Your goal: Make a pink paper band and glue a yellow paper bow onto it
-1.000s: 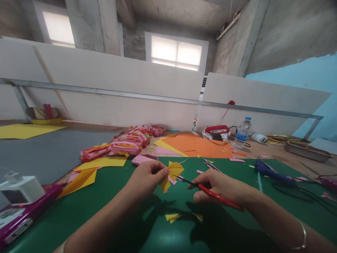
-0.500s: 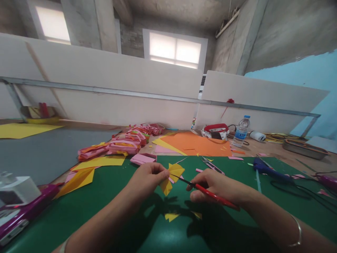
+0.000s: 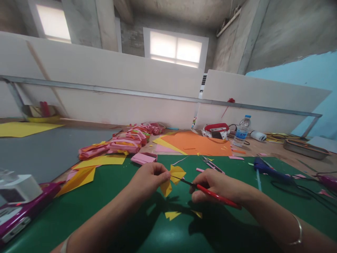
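Note:
My left hand (image 3: 154,175) pinches a folded, cut piece of yellow paper (image 3: 178,172) between thumb and fingers, above the green cutting mat (image 3: 110,203). Its petal-like lobes spread to the right and below the fingertips. In my right hand (image 3: 214,184) are red-handled scissors (image 3: 218,197), their dark blades reaching left to the yellow paper. The blade tips are partly hidden by the paper. Beneath the hands lie yellow paper scraps (image 3: 172,215) on the mat.
Behind the hands lie a folded pink paper piece (image 3: 144,158), a utility knife (image 3: 212,165) and orange sheets (image 3: 195,144). Bundled pink paper pieces (image 3: 125,144) sit left. A blue glue gun (image 3: 271,170) and water bottle (image 3: 241,131) stand right; a purple device (image 3: 34,207) is near left.
The yellow paper has turned slightly in my left hand, and its upper lobes now look rounder and more separated. The scissors have shifted a little right and down.

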A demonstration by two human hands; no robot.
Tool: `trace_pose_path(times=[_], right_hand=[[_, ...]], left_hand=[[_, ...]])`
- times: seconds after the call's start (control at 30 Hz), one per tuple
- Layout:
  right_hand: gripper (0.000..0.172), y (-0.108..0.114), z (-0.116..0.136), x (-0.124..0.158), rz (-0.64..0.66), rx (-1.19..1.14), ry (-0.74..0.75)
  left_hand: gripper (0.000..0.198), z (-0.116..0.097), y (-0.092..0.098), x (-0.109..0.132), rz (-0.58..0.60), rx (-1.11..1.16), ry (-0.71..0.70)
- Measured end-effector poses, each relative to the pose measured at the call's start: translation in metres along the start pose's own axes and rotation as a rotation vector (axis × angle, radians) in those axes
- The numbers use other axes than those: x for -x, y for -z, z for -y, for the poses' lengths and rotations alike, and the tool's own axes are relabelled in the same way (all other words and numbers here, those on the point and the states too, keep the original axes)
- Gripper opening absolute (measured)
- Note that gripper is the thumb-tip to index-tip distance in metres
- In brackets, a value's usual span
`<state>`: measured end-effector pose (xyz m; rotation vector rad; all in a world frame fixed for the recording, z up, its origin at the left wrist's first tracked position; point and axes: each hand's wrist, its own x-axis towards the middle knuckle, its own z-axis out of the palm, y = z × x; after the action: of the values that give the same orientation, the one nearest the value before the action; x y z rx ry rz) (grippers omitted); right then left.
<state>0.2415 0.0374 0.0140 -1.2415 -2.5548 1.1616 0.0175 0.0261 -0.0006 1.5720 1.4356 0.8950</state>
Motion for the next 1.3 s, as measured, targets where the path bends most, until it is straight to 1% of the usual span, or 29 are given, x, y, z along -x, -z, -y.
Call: trace_pose_path(times=[0.33,0.6,0.77,0.9,1.1,1.2,1.3], right_hand=[[0.039,-0.0014,-0.0028,-0.0003,-0.02,0.054,0.011],[0.039,-0.001,0.001,-0.0017,-0.079,0.069,0.014],[0.04,0.0005,0.0001,-0.0024,-0.126,0.126,0.01],[0.04,0.0002,0.0009,-0.0024,-0.181,0.183,0.007],[0.042,0.0003,0.0031,-0.0027,-0.232,0.227,-0.012],[0.042,0.0007,0.0039,-0.0024,-0.232,0.221,-0.033],[0.042,0.0009,0.0035,-0.0024,-0.201,0.178,-0.044]], left_hand=[[0.024,0.0001,-0.0007,-0.0007,0.031,0.02,-0.002],[0.025,-0.0012,-0.0005,0.0004,0.018,0.042,-0.001],[0.029,-0.0049,-0.0023,0.0033,0.039,0.065,0.038],[0.031,-0.0072,-0.0024,0.0047,0.027,0.075,0.042],[0.029,-0.0072,-0.0002,0.004,0.027,0.086,0.035],[0.026,-0.0059,0.0,0.0039,0.016,0.073,0.033],[0.023,-0.0054,-0.0002,0.0036,0.005,0.055,0.02]])
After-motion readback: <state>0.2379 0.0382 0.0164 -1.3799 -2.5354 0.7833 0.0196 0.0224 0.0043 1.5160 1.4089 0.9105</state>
